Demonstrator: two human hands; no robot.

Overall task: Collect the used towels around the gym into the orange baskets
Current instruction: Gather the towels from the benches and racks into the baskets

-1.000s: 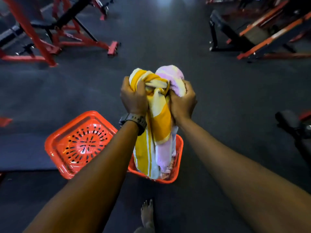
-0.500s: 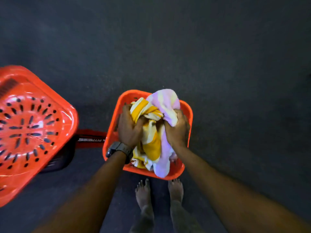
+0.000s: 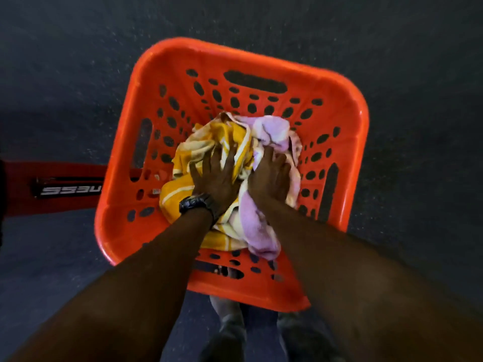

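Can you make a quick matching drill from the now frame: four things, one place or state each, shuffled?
Things:
1. left hand
2. right hand
3. orange basket
4. watch

Places or states:
A. on the left wrist
B. pressing flat on the yellow striped towel
C. on the dark floor, holding both towels
D. pressing on the lilac towel

Pairs: 1-B, 2-D, 3-C, 4-A

One piece of lettering can be read: pale block letters on a dark strip point(image 3: 70, 189) along the red bar point(image 3: 52, 189) at the left edge of the floor. From here they appear upside down, reading "SS3U", partly cut off by the orange basket point(image 3: 363, 131). Nothing else carries legible writing.
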